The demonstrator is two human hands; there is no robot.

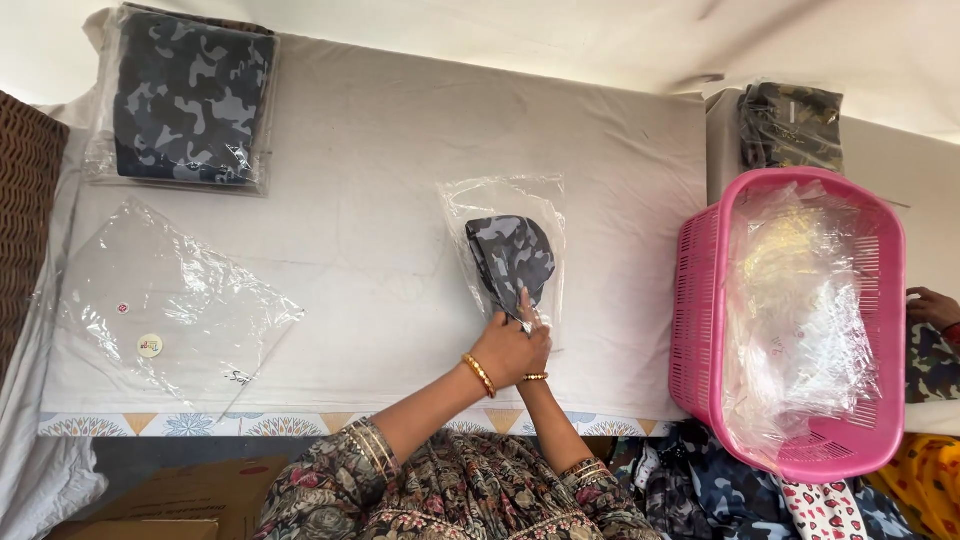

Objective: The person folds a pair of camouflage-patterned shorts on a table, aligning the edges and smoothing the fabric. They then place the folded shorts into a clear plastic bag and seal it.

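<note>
Near the middle of the white-covered worktop [380, 130], a folded grey camouflage garment [511, 258] lies partly inside a clear plastic bag [503, 200], and both hands are bunched together at the bag's near end. Left hand [510, 350] lies on top, fingers curled; right hand [528, 312] is mostly hidden beneath it, fingertips pinching at the bag's mouth, though exactly what they grip I cannot tell. Soft, light cloth, I'd judge, floppy with no stiffness, and that film looks slick and crinkly, so the firm hold is on the folded fabric edge, not the plastic. A pink basket [700, 300] of more clear bags sits to the right, a packed camouflage bundle [190, 95] far left, well apart.
</note>
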